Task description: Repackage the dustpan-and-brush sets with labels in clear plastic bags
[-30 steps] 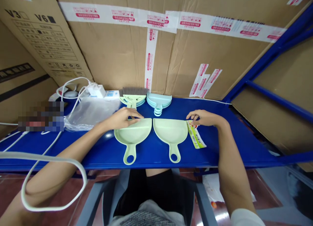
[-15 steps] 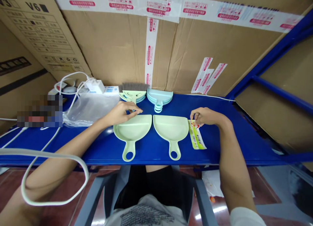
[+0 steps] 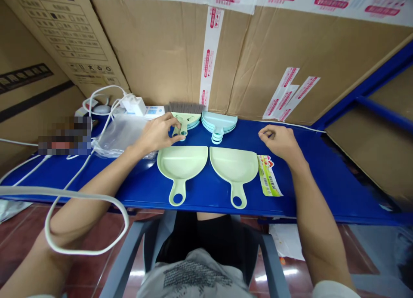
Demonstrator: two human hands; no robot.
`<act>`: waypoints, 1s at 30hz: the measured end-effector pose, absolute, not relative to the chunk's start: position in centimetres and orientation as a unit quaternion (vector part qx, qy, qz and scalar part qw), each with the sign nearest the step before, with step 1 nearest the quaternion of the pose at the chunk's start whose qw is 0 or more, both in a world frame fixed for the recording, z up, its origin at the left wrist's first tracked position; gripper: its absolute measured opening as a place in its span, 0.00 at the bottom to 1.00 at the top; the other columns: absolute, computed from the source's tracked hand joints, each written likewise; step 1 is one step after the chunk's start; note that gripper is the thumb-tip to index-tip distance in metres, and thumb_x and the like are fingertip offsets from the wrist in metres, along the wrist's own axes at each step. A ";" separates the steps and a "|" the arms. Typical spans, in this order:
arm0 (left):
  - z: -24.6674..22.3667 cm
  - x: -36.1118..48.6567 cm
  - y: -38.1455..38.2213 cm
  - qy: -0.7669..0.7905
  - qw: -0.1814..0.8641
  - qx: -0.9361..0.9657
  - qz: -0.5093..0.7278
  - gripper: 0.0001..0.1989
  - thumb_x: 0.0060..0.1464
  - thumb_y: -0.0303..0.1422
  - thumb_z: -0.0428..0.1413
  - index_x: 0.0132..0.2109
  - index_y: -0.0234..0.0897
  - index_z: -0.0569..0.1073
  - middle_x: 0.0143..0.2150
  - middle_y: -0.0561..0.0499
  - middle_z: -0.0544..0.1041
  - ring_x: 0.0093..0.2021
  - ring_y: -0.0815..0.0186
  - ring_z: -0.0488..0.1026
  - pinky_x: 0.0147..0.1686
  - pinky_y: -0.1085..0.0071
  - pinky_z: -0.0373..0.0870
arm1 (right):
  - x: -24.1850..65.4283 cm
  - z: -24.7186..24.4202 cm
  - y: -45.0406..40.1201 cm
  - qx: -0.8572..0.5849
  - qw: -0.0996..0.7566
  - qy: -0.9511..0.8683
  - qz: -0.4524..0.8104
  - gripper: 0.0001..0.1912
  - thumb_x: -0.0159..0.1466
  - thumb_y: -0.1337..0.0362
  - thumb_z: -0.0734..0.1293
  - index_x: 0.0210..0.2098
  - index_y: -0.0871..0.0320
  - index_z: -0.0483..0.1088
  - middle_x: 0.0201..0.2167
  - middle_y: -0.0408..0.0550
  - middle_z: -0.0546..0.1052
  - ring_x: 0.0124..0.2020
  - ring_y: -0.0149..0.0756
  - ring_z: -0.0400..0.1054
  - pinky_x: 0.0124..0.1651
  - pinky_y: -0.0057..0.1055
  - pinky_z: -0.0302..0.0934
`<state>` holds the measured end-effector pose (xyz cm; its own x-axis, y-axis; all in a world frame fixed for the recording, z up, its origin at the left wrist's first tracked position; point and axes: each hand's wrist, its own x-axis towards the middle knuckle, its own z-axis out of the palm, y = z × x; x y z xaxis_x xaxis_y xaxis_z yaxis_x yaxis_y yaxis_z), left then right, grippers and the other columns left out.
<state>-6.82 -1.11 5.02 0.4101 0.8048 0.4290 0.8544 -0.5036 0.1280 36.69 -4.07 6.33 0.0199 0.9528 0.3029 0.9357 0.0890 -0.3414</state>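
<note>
My left hand (image 3: 159,132) reaches to the handle of the top pale green hand brush (image 3: 184,119), thumb and fingers apart around it; whether they touch it I cannot tell. More brushes lie beneath, their grey bristles toward the back. Over the table to the right, my right hand (image 3: 280,139) is closed with its fingers curled and nothing visible in them. Below that hand lies a yellow-green printed card (image 3: 269,177). Two pale green dustpans rest side by side, the left dustpan (image 3: 183,162) and the right dustpan (image 3: 234,165), handles toward me.
A stack of light blue dustpans (image 3: 220,121) stands against the cardboard (image 3: 155,57) at the back. On the left are clear plastic bags (image 3: 121,132), a power strip (image 3: 155,112) and white cables. A white cable loop (image 3: 87,251) hangs over my left forearm.
My right hand has let go of the printed card and moved up away from it. My left hand has moved from above the left dustpan to the brush handle. The view has shifted slightly.
</note>
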 end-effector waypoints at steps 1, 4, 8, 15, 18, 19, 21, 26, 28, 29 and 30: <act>5.0 -6.7 -1.3 -0.511 0.075 -0.833 -0.196 0.19 0.60 0.50 0.64 0.47 0.40 0.79 0.51 0.44 0.79 0.41 0.57 0.80 0.40 0.64 0.73 | 36.4 6.3 -4.1 -0.674 0.244 -0.697 0.017 0.11 0.64 0.58 0.67 0.39 0.53 0.81 0.35 0.48 0.85 0.38 0.45 0.78 0.48 0.40 0.70; 5.0 -6.1 -2.0 -0.527 0.129 -0.829 -0.135 0.24 0.62 0.52 0.62 0.54 0.39 0.76 0.58 0.39 0.75 0.44 0.51 0.81 0.41 0.61 0.73 | 36.0 6.4 -4.2 -0.673 0.270 -0.688 0.019 0.11 0.65 0.58 0.67 0.39 0.54 0.82 0.34 0.49 0.85 0.37 0.46 0.79 0.49 0.42 0.70; 4.7 -5.2 -2.5 -0.512 0.147 -0.842 -0.086 0.20 0.70 0.46 0.55 0.59 0.38 0.75 0.63 0.35 0.71 0.45 0.48 0.82 0.43 0.59 0.73 | 35.8 6.3 -4.3 -0.670 0.303 -0.677 0.033 0.10 0.64 0.59 0.68 0.39 0.54 0.82 0.33 0.50 0.86 0.36 0.47 0.80 0.49 0.43 0.72; 5.0 -5.5 -2.2 -0.508 0.143 -0.838 -0.136 0.17 0.71 0.38 0.51 0.57 0.38 0.78 0.60 0.38 0.74 0.46 0.51 0.82 0.42 0.59 0.74 | 35.1 6.1 -4.2 -0.664 0.324 -0.673 0.038 0.09 0.65 0.59 0.68 0.38 0.54 0.81 0.31 0.51 0.85 0.33 0.50 0.81 0.45 0.45 0.73; 4.9 -6.0 -1.9 -0.504 0.152 -0.834 -0.165 0.17 0.71 0.37 0.51 0.57 0.37 0.79 0.58 0.38 0.76 0.47 0.50 0.81 0.42 0.59 0.74 | 34.7 6.0 -4.3 -0.655 0.336 -0.676 0.033 0.09 0.64 0.60 0.69 0.38 0.55 0.81 0.30 0.51 0.85 0.31 0.46 0.80 0.43 0.42 0.72; 4.9 -6.1 -1.8 -0.502 0.152 -0.835 -0.169 0.17 0.71 0.37 0.51 0.57 0.36 0.79 0.57 0.38 0.76 0.47 0.50 0.81 0.42 0.59 0.74 | 34.5 6.0 -4.4 -0.652 0.339 -0.678 0.034 0.09 0.64 0.60 0.68 0.37 0.56 0.81 0.29 0.50 0.85 0.31 0.46 0.80 0.43 0.41 0.72; 4.7 -6.2 -1.6 -0.495 0.145 -0.838 -0.180 0.17 0.71 0.37 0.52 0.58 0.35 0.78 0.56 0.38 0.78 0.47 0.51 0.81 0.42 0.60 0.74 | 34.2 6.0 -4.5 -0.642 0.341 -0.685 0.040 0.09 0.64 0.60 0.68 0.37 0.56 0.80 0.29 0.50 0.85 0.31 0.45 0.80 0.43 0.40 0.72; 4.5 -6.1 -1.4 -0.504 0.105 -0.824 -0.236 0.16 0.72 0.38 0.52 0.59 0.36 0.76 0.51 0.40 0.81 0.45 0.53 0.80 0.44 0.62 0.72 | 33.3 6.3 -4.9 -0.623 0.350 -0.696 0.061 0.08 0.65 0.61 0.68 0.36 0.56 0.79 0.28 0.49 0.84 0.29 0.43 0.79 0.44 0.40 0.73; 4.3 -6.1 -1.2 -0.508 0.091 -0.820 -0.246 0.15 0.72 0.38 0.53 0.56 0.37 0.78 0.49 0.41 0.82 0.44 0.54 0.80 0.44 0.62 0.72 | 33.1 6.4 -5.0 -0.624 0.348 -0.696 0.070 0.08 0.65 0.62 0.68 0.36 0.57 0.79 0.28 0.49 0.84 0.28 0.43 0.79 0.44 0.40 0.73; 4.2 -6.2 -1.2 -0.507 0.086 -0.819 -0.254 0.14 0.72 0.38 0.53 0.54 0.37 0.78 0.48 0.42 0.82 0.44 0.54 0.80 0.44 0.62 0.71 | 33.0 6.4 -5.0 -0.624 0.349 -0.695 0.076 0.08 0.65 0.62 0.68 0.36 0.57 0.79 0.28 0.49 0.84 0.28 0.42 0.79 0.44 0.40 0.73; 4.1 -6.2 -1.1 -0.506 0.080 -0.817 -0.264 0.14 0.72 0.38 0.53 0.53 0.37 0.79 0.47 0.42 0.82 0.44 0.54 0.80 0.44 0.63 0.71 | 33.0 6.4 -5.0 -0.623 0.353 -0.693 0.081 0.08 0.65 0.62 0.68 0.36 0.56 0.79 0.28 0.49 0.84 0.28 0.42 0.79 0.43 0.40 0.73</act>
